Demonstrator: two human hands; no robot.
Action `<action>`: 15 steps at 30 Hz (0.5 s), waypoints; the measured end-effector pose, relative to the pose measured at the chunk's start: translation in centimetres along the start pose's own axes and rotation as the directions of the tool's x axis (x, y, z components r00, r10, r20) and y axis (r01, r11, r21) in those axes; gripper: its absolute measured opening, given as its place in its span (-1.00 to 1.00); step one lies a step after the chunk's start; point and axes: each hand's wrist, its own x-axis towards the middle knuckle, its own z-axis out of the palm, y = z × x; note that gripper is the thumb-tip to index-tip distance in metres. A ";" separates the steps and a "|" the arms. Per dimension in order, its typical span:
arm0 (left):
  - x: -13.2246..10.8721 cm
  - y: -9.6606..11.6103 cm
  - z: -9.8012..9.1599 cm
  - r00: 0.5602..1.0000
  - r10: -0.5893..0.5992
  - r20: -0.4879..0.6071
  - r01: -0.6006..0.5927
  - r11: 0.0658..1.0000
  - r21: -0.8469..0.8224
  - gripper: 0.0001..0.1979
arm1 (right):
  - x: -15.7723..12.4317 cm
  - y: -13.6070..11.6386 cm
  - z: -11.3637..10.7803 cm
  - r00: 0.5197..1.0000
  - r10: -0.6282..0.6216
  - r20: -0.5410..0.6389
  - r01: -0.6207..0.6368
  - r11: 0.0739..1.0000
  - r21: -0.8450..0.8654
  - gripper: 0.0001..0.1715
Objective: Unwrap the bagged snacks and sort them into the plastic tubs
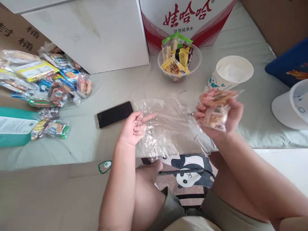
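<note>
My right hand [220, 117] is closed around small clear-wrapped snack packs [214, 118] with reddish-brown and pale food inside, held up in front of a white paper bucket; the exact kind is blurred. A large clear plastic bag [166, 131] lies crumpled and spread on the cloth between my hands, its lower edge reaching the front edge. At the bag's left side is my left hand [136, 128], its index finger stretched over the film and its other fingers curled, seemingly on the plastic. Just behind that hand lies a black phone [115, 114].
A clear bowl [196, 65] of packaged snacks stands at the back, left of the white paper bucket [215, 80]. Many wrapped snacks [57, 80] are piled at left by a teal container [14, 138]. Boxes [106, 41] line the back. Another white bucket [280, 107] is at right.
</note>
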 end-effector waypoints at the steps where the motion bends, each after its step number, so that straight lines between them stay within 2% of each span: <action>1: 0.1 0.0 -0.1 1.000 -0.005 0.002 0.005 1.000 -0.001 -0.61 | 0.1 -0.9 -0.1 0.999 0.042 -0.022 -0.040 0.995 0.088 -0.51; 3: 0.2 -0.1 -0.2 1.000 -0.020 0.002 0.020 1.000 -0.001 -0.61 | 0.4 -2.5 -0.5 0.995 0.071 -0.077 -0.053 0.976 0.210 -0.55; 8: 0.4 -0.2 -0.2 0.999 -0.031 0.020 0.030 0.999 0.015 -0.63 | 1.0 -4.2 -1.8 0.980 -0.056 -0.191 0.076 0.992 0.102 -0.68; 13: 0.4 -0.2 0.1 0.999 -0.047 -0.010 0.047 0.996 0.077 -0.66 | 0.1 -4.3 -1.0 0.896 -0.155 -0.416 0.241 0.957 0.163 -0.80; 15: 0.3 -0.3 0.2 0.999 -0.037 -0.018 0.039 0.994 0.101 -0.66 | -0.1 -4.3 -0.2 0.880 -0.205 -0.428 0.289 0.947 0.142 -0.70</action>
